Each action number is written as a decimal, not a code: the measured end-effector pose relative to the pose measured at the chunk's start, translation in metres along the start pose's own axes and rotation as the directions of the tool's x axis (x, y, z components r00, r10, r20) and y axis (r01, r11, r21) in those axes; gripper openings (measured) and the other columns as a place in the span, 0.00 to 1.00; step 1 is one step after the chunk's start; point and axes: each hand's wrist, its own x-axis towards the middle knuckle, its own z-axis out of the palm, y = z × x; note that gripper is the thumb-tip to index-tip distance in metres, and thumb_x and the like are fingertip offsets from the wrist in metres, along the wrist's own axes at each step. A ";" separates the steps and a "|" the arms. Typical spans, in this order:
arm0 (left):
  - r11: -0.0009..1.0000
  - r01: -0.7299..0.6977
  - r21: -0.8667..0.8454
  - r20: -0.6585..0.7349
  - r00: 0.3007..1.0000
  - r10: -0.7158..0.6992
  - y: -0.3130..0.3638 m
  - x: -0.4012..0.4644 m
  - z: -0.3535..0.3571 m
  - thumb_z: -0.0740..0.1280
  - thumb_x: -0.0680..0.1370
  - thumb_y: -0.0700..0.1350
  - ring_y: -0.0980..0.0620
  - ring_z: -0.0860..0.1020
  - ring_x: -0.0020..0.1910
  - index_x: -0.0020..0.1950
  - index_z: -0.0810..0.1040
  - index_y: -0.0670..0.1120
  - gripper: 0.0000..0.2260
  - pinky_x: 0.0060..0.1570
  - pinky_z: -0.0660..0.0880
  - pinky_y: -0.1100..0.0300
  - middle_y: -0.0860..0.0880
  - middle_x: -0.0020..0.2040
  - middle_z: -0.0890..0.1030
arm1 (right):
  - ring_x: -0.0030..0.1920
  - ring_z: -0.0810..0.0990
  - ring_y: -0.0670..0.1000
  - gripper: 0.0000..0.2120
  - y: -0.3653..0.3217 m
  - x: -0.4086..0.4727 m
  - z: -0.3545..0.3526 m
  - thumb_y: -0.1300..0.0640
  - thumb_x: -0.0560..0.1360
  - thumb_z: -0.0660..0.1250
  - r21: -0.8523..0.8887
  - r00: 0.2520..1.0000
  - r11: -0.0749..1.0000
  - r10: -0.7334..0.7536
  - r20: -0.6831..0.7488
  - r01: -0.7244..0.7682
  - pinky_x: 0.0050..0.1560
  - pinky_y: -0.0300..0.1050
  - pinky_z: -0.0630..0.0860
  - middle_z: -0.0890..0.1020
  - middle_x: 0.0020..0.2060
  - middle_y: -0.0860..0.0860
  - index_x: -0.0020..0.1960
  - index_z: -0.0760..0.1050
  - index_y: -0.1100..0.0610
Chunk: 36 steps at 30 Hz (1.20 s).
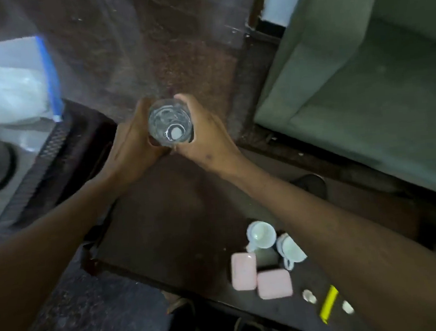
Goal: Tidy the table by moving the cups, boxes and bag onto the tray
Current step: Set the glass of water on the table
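Dark low table (169,221) beside green sofa (361,75), speckled floor (149,40) beyond.

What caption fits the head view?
Both hands hold a clear bottle above the table; cups and pink boxes wait.

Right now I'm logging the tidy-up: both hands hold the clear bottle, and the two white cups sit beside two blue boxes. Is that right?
One detail is off: the boxes are pink, not blue. The head view shows both hands, left and right, holding the clear bottle, and the two white cups beside those boxes.
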 end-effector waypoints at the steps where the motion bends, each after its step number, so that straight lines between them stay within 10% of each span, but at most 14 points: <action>1: 1.000 -0.011 -0.005 0.029 1.000 0.011 0.014 0.000 0.019 0.76 0.68 0.55 0.49 0.81 0.55 0.65 0.69 0.55 0.29 0.46 0.69 0.58 0.60 0.53 0.78 | 0.68 0.78 0.53 0.40 0.016 -0.012 -0.013 0.59 0.71 0.78 -0.011 1.000 1.000 0.016 -0.013 -0.017 0.64 0.40 0.71 0.78 0.70 0.54 0.78 0.64 0.57; 16: 0.986 -0.167 -0.021 0.419 0.894 0.160 0.110 -0.002 0.216 0.79 0.66 0.56 0.37 0.83 0.57 0.62 0.67 0.48 0.32 0.49 0.79 0.45 0.46 0.55 0.85 | 0.63 0.79 0.60 0.37 0.202 -0.125 -0.082 0.51 0.68 0.79 -0.138 0.960 0.956 0.238 -0.145 -0.258 0.59 0.54 0.78 0.77 0.66 0.54 0.72 0.65 0.52; 36: 0.996 -0.091 0.013 0.458 0.886 0.075 0.082 -0.021 0.268 0.75 0.72 0.47 0.42 0.81 0.49 0.62 0.67 0.44 0.25 0.44 0.66 0.55 0.53 0.51 0.78 | 0.65 0.78 0.55 0.39 0.258 -0.124 -0.052 0.40 0.65 0.80 -0.591 0.983 0.786 0.157 -0.094 -0.182 0.77 0.54 0.61 0.82 0.59 0.51 0.69 0.66 0.51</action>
